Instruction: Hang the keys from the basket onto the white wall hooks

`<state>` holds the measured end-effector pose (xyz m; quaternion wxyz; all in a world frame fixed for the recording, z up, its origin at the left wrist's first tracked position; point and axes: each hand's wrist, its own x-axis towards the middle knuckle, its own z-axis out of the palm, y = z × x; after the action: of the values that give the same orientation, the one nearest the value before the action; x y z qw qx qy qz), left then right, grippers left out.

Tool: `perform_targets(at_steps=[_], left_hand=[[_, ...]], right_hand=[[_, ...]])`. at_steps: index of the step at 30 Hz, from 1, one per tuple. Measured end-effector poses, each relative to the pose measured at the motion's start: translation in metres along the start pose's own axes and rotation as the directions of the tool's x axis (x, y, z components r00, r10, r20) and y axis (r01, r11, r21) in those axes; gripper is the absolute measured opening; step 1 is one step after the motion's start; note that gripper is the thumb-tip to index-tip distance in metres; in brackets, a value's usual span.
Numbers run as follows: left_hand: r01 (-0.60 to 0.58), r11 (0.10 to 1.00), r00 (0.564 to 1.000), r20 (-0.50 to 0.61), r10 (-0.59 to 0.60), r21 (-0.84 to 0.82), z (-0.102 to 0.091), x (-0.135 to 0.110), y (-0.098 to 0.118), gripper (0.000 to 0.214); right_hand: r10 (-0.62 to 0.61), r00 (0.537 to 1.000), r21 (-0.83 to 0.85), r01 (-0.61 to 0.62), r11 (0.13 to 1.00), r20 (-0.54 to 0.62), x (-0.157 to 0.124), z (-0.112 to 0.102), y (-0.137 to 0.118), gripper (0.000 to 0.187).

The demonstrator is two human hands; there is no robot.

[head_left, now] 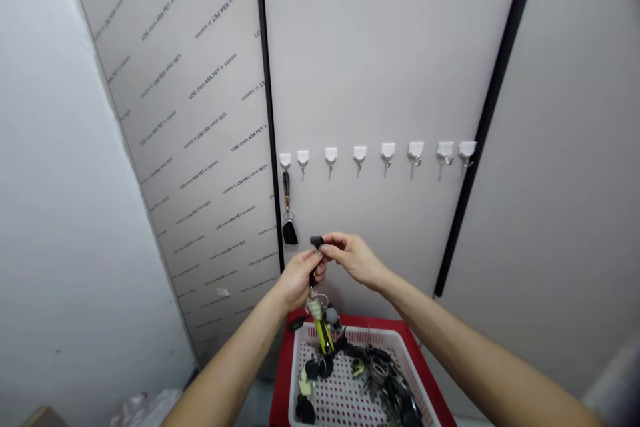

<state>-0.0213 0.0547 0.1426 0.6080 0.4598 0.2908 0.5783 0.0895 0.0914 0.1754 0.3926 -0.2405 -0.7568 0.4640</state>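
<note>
In the head view, my left hand (299, 275) is closed on a black strap (313, 277) of a bunch of keys. My right hand (356, 257) pinches the dark upper end of the same strap, close to my left fingertips. Below my left hand dangle a bright yellow-green piece (323, 336), a grey ball-like charm (331, 315) and a dark key fob (297, 323). The bunch hangs over the back edge of a white perforated basket (345, 383). Inside the basket, several keys and dark fobs (383, 373) lie in a heap, mostly towards the right.
Several white wall hooks (359, 155) run in a row across the pale panel. On the leftmost hangs a black key fob (289, 232) by a braided cord (286, 183). The basket stands on a red surface (281, 383). Dark vertical strips (487, 120) edge the panel.
</note>
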Motion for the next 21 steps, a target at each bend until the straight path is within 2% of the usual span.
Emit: perform_targets(at_steps=[7, 9, 11, 13, 15, 18, 21], left_hand=[[-0.093, 0.99, 0.996, 0.028, 0.09, 0.107, 0.002, 0.006, 0.027, 0.02], [-0.135, 0.981, 0.991, 0.007, 0.135, 0.142, 0.0, 0.012, 0.033, 0.021], [-0.208, 0.957, 0.972, -0.066, 0.225, 0.202, -0.002, 0.021, 0.039, 0.021], [-0.275, 0.931, 0.934, -0.165, 0.318, 0.238, -0.004, 0.032, 0.046, 0.02], [-0.314, 0.926, 0.905, -0.23, 0.359, 0.21, -0.005, 0.045, 0.052, 0.02], [-0.348, 0.93, 0.896, -0.248, 0.367, 0.121, -0.002, 0.065, 0.064, 0.02], [-0.382, 0.921, 0.877, -0.283, 0.388, 0.079, 0.001, 0.081, 0.074, 0.022]], right_hand=[[0.01, 1.0, 0.183, -0.006, 0.983, -0.021, 0.027, 0.001, -0.016, 0.021], [0.0, 0.997, 0.195, 0.015, 0.981, -0.074, 0.037, 0.003, -0.021, 0.022], [-0.005, 0.987, 0.18, 0.035, 0.983, -0.163, 0.048, 0.005, -0.026, 0.022], [-0.025, 0.964, 0.14, 0.064, 0.988, -0.266, 0.062, 0.008, -0.031, 0.022], [-0.068, 0.929, 0.093, 0.109, 0.99, -0.364, 0.078, 0.011, -0.034, 0.023], [-0.139, 0.854, -0.011, 0.154, 0.988, -0.501, 0.103, 0.01, -0.036, 0.023], [-0.202, 0.802, -0.16, 0.134, 0.978, -0.562, 0.124, 0.004, -0.035, 0.021]])
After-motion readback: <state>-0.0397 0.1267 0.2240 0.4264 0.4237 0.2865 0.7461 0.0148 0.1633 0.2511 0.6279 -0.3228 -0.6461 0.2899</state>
